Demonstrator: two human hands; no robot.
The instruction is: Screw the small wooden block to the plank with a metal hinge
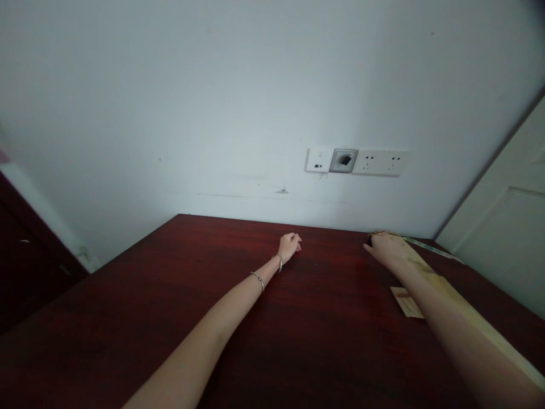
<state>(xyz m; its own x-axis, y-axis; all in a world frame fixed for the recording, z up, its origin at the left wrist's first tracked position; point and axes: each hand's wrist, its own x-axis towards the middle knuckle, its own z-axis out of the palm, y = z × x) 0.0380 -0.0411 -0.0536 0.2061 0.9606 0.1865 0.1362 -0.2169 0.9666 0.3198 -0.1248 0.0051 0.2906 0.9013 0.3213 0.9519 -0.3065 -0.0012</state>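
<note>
Over the middle of the far part of the dark red table (pixel 255 341), my left hand (pixel 290 245) is closed with its fingers curled, and nothing shows in it. Two thin metal bracelets (pixel 258 280) circle that wrist and forearm. My right hand (pixel 385 248) is near the table's back edge, its thumb and fingers around a small dark object (pixel 370 241) that is mostly hidden. Beneath and beside my right arm lies a long yellowish-tan paper-like piece (pixel 449 295). A small tan flat piece (pixel 407 304) with a reddish mark is partly covered by my right forearm.
A thin pale strip with green markings (pixel 432 247) lies at the back right. The white wall (pixel 213 113) behind the table carries sockets (pixel 381 163) and a grey plate with a black plug-like piece (pixel 344 160). A pale panelled door or cabinet (pixel 511 227) stands at right.
</note>
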